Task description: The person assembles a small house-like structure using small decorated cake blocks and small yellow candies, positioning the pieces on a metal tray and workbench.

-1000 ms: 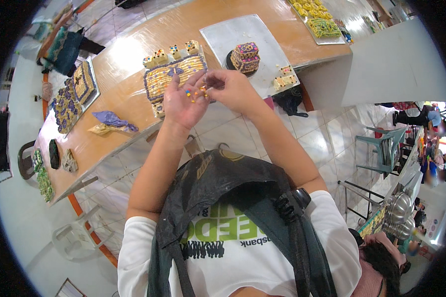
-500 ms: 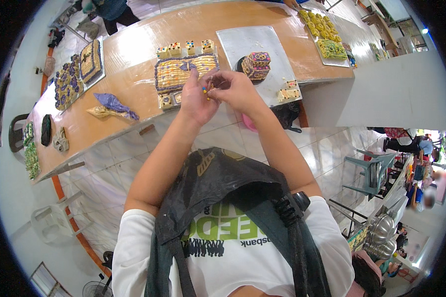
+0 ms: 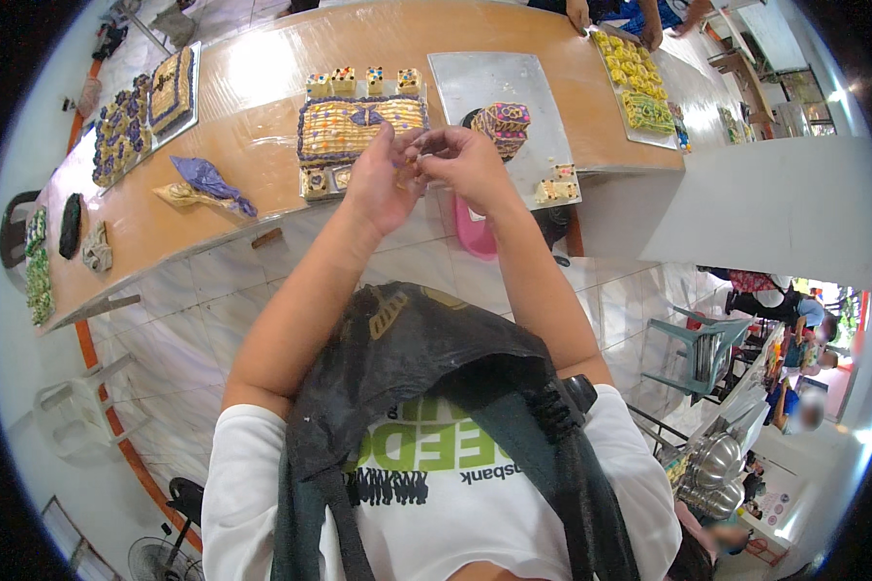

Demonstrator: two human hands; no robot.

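Observation:
My left hand (image 3: 378, 186) is palm up and cupped, thumb raised, above the near table edge. In it are small coloured pieces like candies, mostly hidden now by my other hand. My right hand (image 3: 470, 172) reaches over that palm with thumb and fingertips pinched together; what they grip is too small to make out. Just beyond my hands lies a rectangular cake (image 3: 344, 124) with cream piping, a purple border and a purple bow. Small decorated cake squares (image 3: 375, 80) stand along its far side. To the right stands a small tall cake (image 3: 502, 128) with pink and purple decoration.
A silver board (image 3: 504, 77) bears the tall cake and several cake squares (image 3: 557, 187). Purple and cream piping bags (image 3: 203, 187) lie left. Other cakes are at far left (image 3: 171, 92) and far right (image 3: 646, 113). Another person's hand (image 3: 578, 14) is at the far edge.
Blue and yellow pieces seen in my left palm earlier are now mostly covered by my right fingers. The view has shifted slightly. At the top right, a co-worker's hands and arms show more.

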